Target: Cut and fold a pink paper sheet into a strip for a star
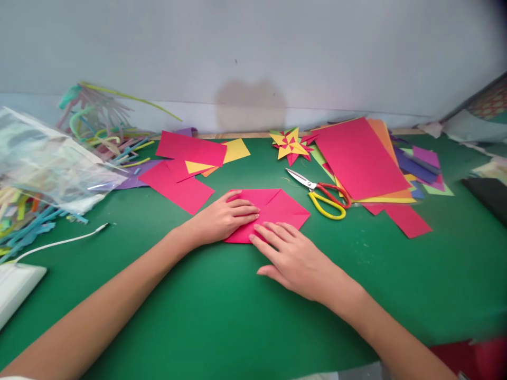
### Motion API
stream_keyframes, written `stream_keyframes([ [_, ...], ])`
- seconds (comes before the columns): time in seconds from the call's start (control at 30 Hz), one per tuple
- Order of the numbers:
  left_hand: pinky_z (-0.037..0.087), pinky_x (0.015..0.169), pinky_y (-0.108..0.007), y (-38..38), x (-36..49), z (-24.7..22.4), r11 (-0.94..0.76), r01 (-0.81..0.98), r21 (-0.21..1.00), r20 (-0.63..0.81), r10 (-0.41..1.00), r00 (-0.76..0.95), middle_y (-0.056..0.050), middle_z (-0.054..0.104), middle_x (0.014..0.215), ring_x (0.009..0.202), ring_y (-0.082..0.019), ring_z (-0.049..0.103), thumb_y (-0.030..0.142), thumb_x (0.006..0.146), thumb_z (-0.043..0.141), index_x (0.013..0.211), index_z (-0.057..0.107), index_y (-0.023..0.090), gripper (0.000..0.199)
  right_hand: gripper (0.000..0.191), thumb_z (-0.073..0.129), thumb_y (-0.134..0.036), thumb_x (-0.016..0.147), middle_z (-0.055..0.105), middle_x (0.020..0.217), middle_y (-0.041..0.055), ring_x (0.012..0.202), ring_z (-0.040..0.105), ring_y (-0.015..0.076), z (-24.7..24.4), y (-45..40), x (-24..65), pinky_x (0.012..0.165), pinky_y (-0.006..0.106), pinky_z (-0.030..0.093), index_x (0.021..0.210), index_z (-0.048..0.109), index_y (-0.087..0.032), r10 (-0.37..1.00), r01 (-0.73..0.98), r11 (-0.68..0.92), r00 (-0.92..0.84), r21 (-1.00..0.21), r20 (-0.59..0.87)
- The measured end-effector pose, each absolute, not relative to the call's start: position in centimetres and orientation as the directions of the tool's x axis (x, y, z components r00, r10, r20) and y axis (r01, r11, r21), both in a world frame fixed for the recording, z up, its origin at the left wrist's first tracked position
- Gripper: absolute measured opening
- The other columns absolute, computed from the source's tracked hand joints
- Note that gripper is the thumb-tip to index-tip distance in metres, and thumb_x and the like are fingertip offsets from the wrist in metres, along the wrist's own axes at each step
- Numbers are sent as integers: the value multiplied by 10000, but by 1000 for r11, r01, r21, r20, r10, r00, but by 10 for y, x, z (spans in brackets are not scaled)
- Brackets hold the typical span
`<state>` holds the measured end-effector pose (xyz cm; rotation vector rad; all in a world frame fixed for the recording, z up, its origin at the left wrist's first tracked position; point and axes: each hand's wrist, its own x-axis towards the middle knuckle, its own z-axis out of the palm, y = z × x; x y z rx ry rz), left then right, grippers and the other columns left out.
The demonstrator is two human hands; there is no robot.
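Note:
A folded sheet of red paper (263, 199) lies flat on the green table, its right end coming to a point and creases running across it. My left hand (224, 216) rests on its left part, fingers stretched out to the right over the paper. On the lower right part lie the spread fingertips of my right hand (287, 256), with the thumb on the table below the paper's edge. Both hands press on the paper without gripping it. Scissors (317, 186) with one red and one yellow handle lie partly open to the right of the paper.
Red paper pieces (192, 149) lie behind the left hand. A layered paper star (291, 143) and a stack of coloured sheets (362, 158) are at the back right. Clear plastic bags (59, 163), pipe cleaners (29, 227) and a white device (18, 287) with a cable occupy the left.

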<state>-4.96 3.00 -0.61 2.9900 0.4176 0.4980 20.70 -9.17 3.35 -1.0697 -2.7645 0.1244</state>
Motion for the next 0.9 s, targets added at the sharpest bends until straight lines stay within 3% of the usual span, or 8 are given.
stream_keyframes([
  [0.2,348,1266,-558,30,-50,-7,-955,242,174,323,287,902,-120,729,1386,1306,-269,671,239,1063,582,1389,699,216,347,775,509,-644,1033,497,1589,309,1515,456,421,10,-94,191,1230,592,401,1548,514,-64,657,649,754,-739,-100,153],
  [0.47,325,1273,-559,32,-51,-7,-959,245,139,290,276,916,-116,706,1424,1323,-276,655,206,1056,568,1411,679,209,371,859,411,-744,1022,411,1677,233,1588,352,354,6,-105,186,1280,598,308,1667,363,-178,571,530,811,-810,-249,134],
  [0.67,326,1276,-548,32,-51,-8,-954,248,167,312,289,905,-111,721,1401,1319,-258,660,217,1061,566,1411,682,237,369,747,484,-658,1047,468,1660,173,1562,398,345,6,-98,189,1291,604,286,1616,460,-174,577,532,808,-803,-253,151],
  [0.9,332,1272,-557,31,-51,-9,-958,253,136,310,284,907,-103,716,1411,1319,-262,660,210,1072,543,1406,684,233,363,670,482,-628,1060,542,1614,135,1459,512,332,5,-103,179,1241,558,377,1544,547,-169,505,458,855,-842,-242,191],
])
